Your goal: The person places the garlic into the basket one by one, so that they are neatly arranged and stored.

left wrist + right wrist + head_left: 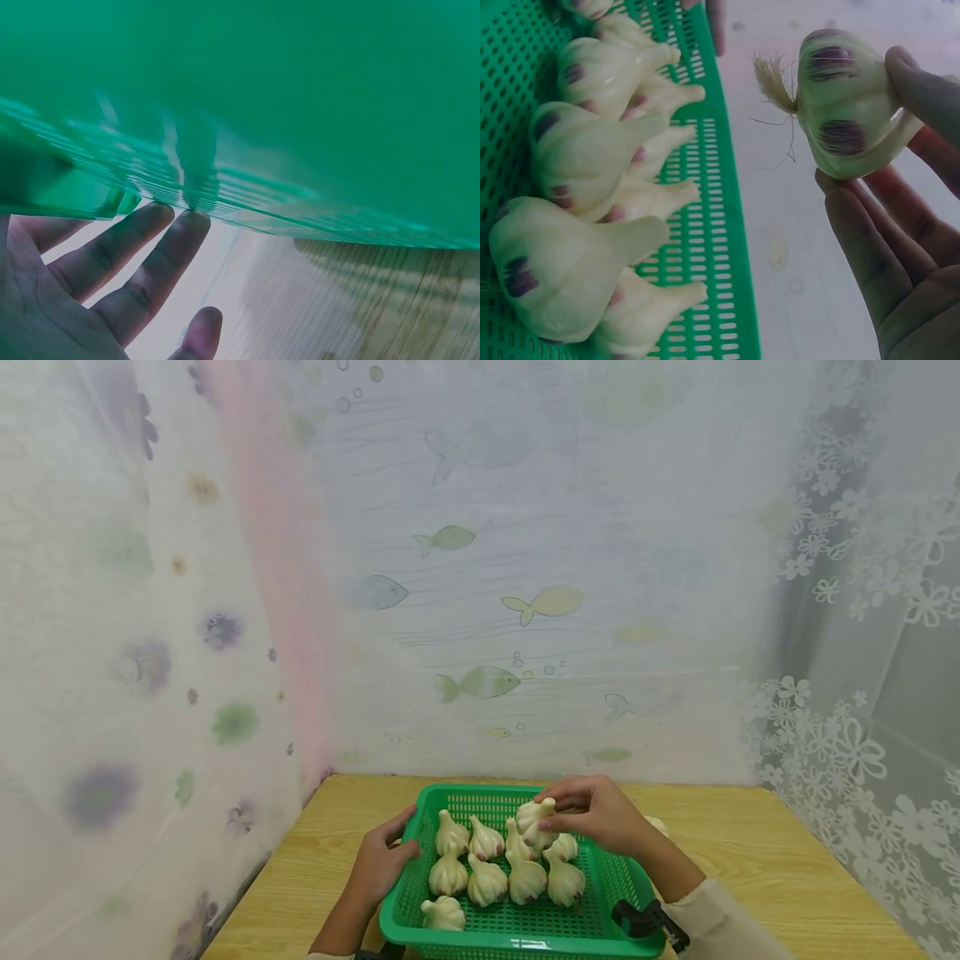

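Above the far right part of the green basket, my right hand pinches a garlic bulb between thumb and fingers. In the right wrist view the held garlic bulb has purple patches and a tuft of dry roots pointing left. My left hand is at the basket's left side. Its fairly straight fingers touch the outer wall in the left wrist view. Several garlic bulbs stand in rows inside the basket, and one garlic bulb lies at the near left corner.
The basket stands on a wooden table. A pale object shows partly behind my right forearm. Patterned plastic curtains enclose the table at the back and on both sides.
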The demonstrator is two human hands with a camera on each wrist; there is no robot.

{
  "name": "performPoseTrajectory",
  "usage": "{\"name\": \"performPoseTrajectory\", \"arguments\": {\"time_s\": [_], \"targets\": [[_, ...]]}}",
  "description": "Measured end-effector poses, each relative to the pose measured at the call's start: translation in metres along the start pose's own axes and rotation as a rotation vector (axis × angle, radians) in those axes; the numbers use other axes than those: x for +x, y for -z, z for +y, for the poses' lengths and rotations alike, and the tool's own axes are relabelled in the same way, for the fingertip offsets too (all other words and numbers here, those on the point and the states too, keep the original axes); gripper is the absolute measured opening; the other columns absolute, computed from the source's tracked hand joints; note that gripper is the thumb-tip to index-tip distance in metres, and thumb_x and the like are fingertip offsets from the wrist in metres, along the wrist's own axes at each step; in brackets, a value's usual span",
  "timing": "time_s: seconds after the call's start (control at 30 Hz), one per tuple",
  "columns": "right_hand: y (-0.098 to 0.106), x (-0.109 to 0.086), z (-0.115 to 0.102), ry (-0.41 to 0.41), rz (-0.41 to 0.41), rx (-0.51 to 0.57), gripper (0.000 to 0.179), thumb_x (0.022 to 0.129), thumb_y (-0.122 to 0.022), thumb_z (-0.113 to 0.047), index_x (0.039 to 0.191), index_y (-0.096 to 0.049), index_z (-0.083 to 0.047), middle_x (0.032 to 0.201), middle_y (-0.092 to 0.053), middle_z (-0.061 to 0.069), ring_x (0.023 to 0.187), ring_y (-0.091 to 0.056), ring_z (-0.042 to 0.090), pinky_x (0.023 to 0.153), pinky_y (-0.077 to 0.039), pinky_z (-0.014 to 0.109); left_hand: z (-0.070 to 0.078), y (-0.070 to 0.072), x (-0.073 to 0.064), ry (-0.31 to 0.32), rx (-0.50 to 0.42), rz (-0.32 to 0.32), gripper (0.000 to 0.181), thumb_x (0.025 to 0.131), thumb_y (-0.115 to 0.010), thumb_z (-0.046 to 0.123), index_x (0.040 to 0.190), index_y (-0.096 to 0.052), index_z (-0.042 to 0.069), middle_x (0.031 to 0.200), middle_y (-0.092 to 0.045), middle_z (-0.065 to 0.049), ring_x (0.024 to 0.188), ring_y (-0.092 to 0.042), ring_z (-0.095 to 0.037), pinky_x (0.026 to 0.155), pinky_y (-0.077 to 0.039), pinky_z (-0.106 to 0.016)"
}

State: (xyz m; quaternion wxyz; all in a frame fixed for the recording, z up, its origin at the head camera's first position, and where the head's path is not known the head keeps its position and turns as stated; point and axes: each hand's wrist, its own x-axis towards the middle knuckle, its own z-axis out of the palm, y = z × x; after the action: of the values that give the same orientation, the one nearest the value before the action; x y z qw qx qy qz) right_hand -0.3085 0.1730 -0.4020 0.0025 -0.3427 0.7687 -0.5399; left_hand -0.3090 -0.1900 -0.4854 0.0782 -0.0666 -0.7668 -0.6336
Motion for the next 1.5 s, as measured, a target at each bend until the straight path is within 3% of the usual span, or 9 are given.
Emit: {"name": "performPoseTrajectory", "arguments": {"time_s": [0.13, 0.33, 0.47, 0.67, 1.13, 1.5], "targets": [[-0.006, 0.005, 0.0, 0.013, -0.049, -0.01, 0.03, 0.09, -0.079, -0.016, 0.119, -0.077, -0.009, 0.124, -0.07, 0.017, 0.098, -0.075, 0.025, 0.078, -0.062, 0.042, -0.002, 0.0, 0.001, 0.0, 0.001, 0.001, 0.07, 0.083, -0.067, 0.002, 0.152, -0.055, 0.012, 0.137, -0.065, -0.024, 0.112, -0.071, -0.035, 0.072, -0.059, -0.037], [-0.014, 0.015, 0.003, 0.081, -0.163, -0.123, 0.024, 0.089, -0.08, -0.021, 0.113, -0.081, -0.017, 0.111, -0.075, 0.007, 0.087, -0.066, 0.014, 0.061, -0.056, 0.032, -0.003, 0.0, 0.001, -0.001, 0.009, 0.003, 0.07, 0.084, -0.067, 0.002, 0.152, -0.054, 0.011, 0.138, -0.064, -0.025, 0.113, -0.071, -0.036, 0.072, -0.059, -0.037], [-0.021, 0.02, 0.004, 0.087, -0.257, -0.135, 0.026, 0.09, -0.079, -0.023, 0.115, -0.08, -0.016, 0.104, -0.076, 0.005, 0.082, -0.069, 0.015, 0.062, -0.056, 0.03, -0.003, -0.001, 0.001, -0.001, 0.015, 0.004, 0.069, 0.084, -0.067, 0.002, 0.152, -0.054, 0.011, 0.139, -0.064, -0.025, 0.114, -0.07, -0.036, 0.073, -0.059, -0.037], [-0.032, 0.025, 0.003, 0.058, -0.341, -0.155, 0.022, 0.089, -0.08, -0.027, 0.11, -0.082, -0.019, 0.108, -0.077, 0.001, 0.082, -0.073, 0.016, 0.069, -0.058, 0.03, -0.001, -0.001, 0.001, -0.003, 0.014, 0.005, 0.07, 0.084, -0.067, 0.002, 0.152, -0.055, 0.012, 0.14, -0.063, -0.025, 0.115, -0.07, -0.037, 0.074, -0.059, -0.037], [-0.049, 0.033, 0.001, -0.043, -0.456, -0.125, 0.02, 0.086, -0.083, -0.019, 0.106, -0.083, -0.015, 0.103, -0.078, -0.004, 0.083, -0.076, 0.014, 0.073, -0.06, 0.029, -0.001, -0.001, 0.0, -0.006, 0.019, 0.008, 0.069, 0.084, -0.067, 0.002, 0.151, -0.055, 0.012, 0.139, -0.064, -0.025, 0.114, -0.07, -0.037, 0.074, -0.059, -0.037], [-0.058, 0.037, 0.001, -0.005, -0.505, -0.173, 0.021, 0.084, -0.084, -0.021, 0.104, -0.084, -0.014, 0.091, -0.079, 0.001, 0.064, -0.067, 0.001, 0.061, -0.054, 0.021, -0.002, -0.001, 0.002, -0.013, 0.023, 0.011, 0.069, 0.084, -0.068, 0.002, 0.151, -0.055, 0.011, 0.137, -0.065, -0.024, 0.115, -0.07, -0.036, 0.073, -0.059, -0.035]]}}
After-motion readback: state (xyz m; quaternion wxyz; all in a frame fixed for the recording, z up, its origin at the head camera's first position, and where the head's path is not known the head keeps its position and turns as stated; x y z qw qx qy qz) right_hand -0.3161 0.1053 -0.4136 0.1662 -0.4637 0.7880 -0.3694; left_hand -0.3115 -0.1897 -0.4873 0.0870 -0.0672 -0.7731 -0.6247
